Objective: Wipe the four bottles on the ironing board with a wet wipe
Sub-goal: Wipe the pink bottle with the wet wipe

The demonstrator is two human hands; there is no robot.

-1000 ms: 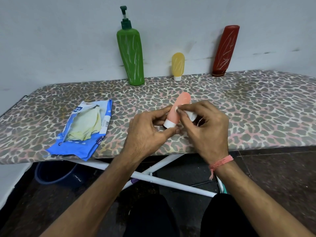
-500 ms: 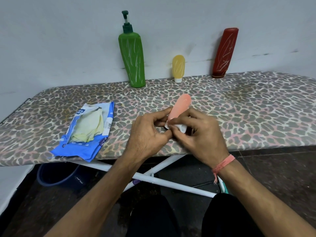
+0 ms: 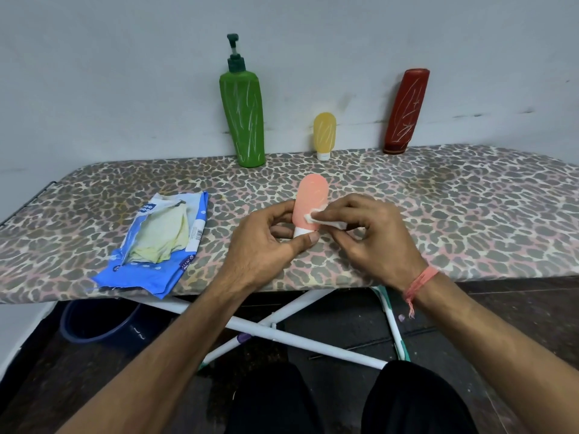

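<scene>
Your left hand [image 3: 266, 242] pinches pink bottle [image 3: 310, 205] at white cap end, upright above ironing board [image 3: 438, 208]. Your right hand [image 3: 369, 236] pinches wet wipe [image 3: 322, 218] against bottle's lower side. 3 bottles at wall (green [image 3: 246, 120], yellow [image 3: 325, 133], red [image 3: 406, 112]). Wipe packet [image 3: 156, 245] lies left, open.

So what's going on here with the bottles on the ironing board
A person is cleaning bottles on an ironing board. The left hand holds a small pink bottle upright by its white cap, while the right hand presses a folded wet wipe against its side. A green pump bottle, a small yellow bottle and a red bottle stand by the wall. An open blue wipes pack lies to the left.
</scene>
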